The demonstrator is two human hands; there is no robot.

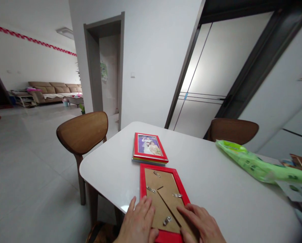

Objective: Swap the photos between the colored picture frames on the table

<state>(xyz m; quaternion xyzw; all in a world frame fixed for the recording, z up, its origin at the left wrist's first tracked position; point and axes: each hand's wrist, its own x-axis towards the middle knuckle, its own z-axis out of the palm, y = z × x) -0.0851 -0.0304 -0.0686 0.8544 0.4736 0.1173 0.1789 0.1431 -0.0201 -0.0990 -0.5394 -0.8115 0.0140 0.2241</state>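
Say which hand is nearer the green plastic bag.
Right. The right hand is on the right side of the face-down red picture frame, left of the green plastic bag; the left hand is on the frame's left side, farther away.

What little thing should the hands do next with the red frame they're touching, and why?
Maybe the right hand could test the lowest metal clip while the left hand steadies the red frame, because that clip lies on the brown board between both hands, though I can't tell how tight it is.
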